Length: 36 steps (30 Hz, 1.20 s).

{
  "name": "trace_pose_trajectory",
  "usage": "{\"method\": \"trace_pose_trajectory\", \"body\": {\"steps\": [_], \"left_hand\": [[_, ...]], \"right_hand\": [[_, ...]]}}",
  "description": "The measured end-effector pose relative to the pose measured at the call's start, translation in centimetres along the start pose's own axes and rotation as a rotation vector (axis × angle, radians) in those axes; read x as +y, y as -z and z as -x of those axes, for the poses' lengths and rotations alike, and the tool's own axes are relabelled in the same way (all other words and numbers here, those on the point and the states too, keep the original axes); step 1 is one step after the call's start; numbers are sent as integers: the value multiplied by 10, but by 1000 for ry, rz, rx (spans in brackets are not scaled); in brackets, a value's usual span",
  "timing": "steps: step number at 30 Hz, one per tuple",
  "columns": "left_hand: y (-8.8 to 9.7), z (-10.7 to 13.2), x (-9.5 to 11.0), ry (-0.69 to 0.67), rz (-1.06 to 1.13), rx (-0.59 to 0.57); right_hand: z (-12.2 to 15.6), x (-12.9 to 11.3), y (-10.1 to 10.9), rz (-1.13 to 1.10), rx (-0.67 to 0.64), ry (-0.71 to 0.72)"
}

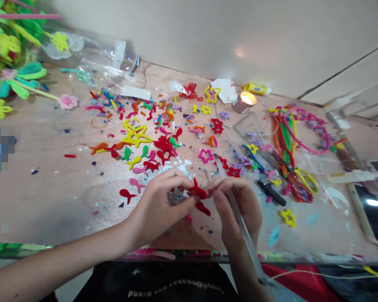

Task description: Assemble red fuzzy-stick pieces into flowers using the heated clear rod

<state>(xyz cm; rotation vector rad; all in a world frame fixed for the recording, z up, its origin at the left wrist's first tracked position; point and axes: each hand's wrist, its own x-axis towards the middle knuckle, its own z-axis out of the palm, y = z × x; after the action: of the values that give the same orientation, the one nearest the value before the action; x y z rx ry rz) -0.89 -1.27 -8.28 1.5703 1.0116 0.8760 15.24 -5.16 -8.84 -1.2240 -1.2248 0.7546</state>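
My left hand [162, 199] pinches a small red fuzzy pipe-cleaner shape [198, 191] between thumb and fingers. A second red piece [203, 208] shows just below it; whether the two are joined I cannot tell. My right hand [244, 203] is closed around a long translucent glue stick [246, 239], which slants across the palm. Its fingertips meet close to the right side of the red shape, and any contact there is hard to make out. Left of my hands lie red, pink, green and yellow fish-like shapes [138, 170] and yellow stars [135, 133].
A lit candle [244, 105] burns at the back near a yellow tube [256, 89]. Scissors [286, 161], a black pen-like tool [271, 193] and bundled pipe cleaners [285, 134] lie to the right. Phones [370, 209] are at far right; fuzzy flowers [22, 79] fill the back left.
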Motion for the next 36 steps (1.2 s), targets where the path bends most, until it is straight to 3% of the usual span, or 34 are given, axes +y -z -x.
{"method": "trace_pose_trajectory", "body": {"steps": [3,5,8,12,18,36], "left_hand": [[1,-1,-1,31,7,50],[1,-1,-2,53,15,68],[0,-2,-1,66,23,84],[0,-1,1,84,31,103],[1,-2,2,97,37,105],[1,0,-1,68,18,99]], "right_hand": [[2,-5,7,-181,19,-13],[7,-8,13,-238,-36,-65],[15,-9,18,-182,-105,-77],[22,-5,19,-111,-73,-13],[23,-6,18,15,-105,-44],[22,-17,10,113,-89,-38]]}}
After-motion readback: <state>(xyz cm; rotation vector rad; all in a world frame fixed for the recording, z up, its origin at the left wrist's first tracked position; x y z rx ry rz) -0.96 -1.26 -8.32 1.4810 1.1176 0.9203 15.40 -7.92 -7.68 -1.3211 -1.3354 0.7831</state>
